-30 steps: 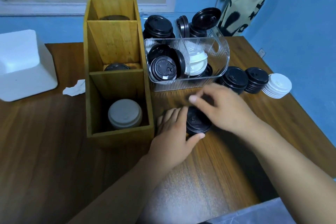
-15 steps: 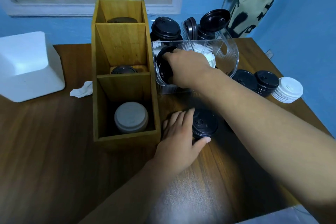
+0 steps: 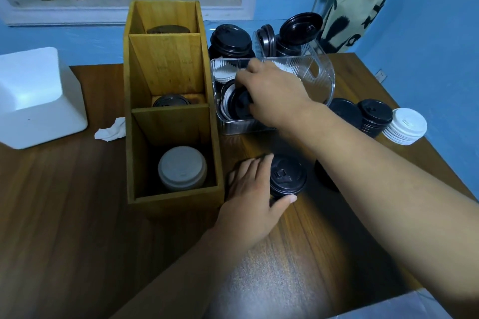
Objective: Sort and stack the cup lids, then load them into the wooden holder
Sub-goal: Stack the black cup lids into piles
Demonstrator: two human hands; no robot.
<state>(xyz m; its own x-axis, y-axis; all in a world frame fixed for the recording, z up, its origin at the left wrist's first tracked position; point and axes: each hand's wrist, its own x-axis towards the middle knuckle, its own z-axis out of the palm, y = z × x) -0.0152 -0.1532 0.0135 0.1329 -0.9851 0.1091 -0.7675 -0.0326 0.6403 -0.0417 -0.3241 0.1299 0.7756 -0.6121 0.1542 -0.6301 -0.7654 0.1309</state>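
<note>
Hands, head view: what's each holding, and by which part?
Right hand pinches an upright black lid in the clear bin by its upper rim. Left hand grips the black lid stack on the table by its side wall.

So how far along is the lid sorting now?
Done: the wooden holder has lids in all three compartments. In hand: left hand holds a black stack beside it; right hand grips a black lid in the clear bin. Left: the bin's lids and table stacks.
</note>
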